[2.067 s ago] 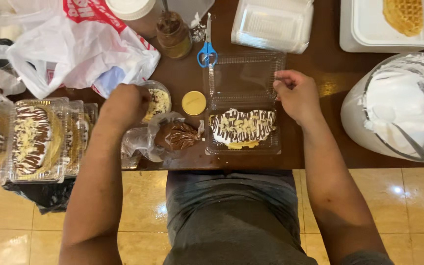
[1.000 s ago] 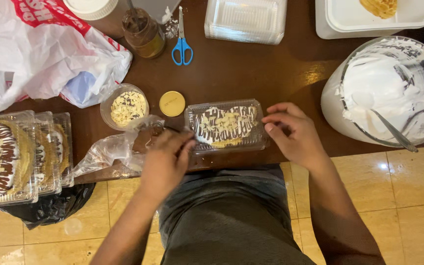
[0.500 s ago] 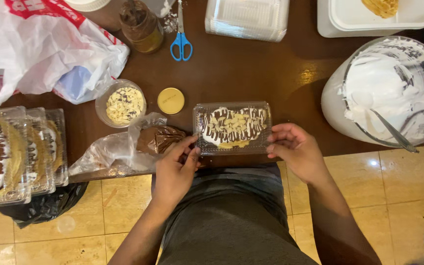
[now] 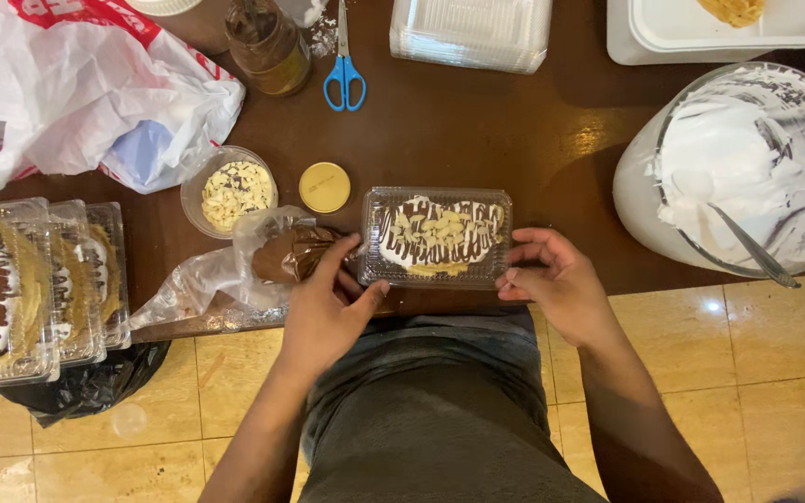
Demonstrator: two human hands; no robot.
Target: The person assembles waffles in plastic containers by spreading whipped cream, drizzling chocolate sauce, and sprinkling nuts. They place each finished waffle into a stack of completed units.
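Note:
A clear plastic clamshell box (image 4: 436, 237) lies closed at the near edge of the dark wooden table (image 4: 477, 130). Inside is a pastry with white cream, chocolate drizzle and almond flakes. My left hand (image 4: 328, 307) grips the box's left end with fingers and thumb. My right hand (image 4: 553, 281) holds its right end, fingertips pressing the rim. Just left of the box lies a chocolate-filled piping bag (image 4: 267, 261), touching my left fingers.
A small cup of almond flakes (image 4: 231, 191) and a yellow lid (image 4: 324, 186) sit behind the bag. Stacked filled boxes (image 4: 30, 284) stand at left, blue scissors (image 4: 345, 79), empty containers (image 4: 470, 33) and white bags (image 4: 76, 84) behind. A big cream bowl with spoon (image 4: 747, 163) is right.
The open box was shut over the pastry and pulled to the table's near edge. My left hand left the almond cup and came to the box's left end; both hands now hold it.

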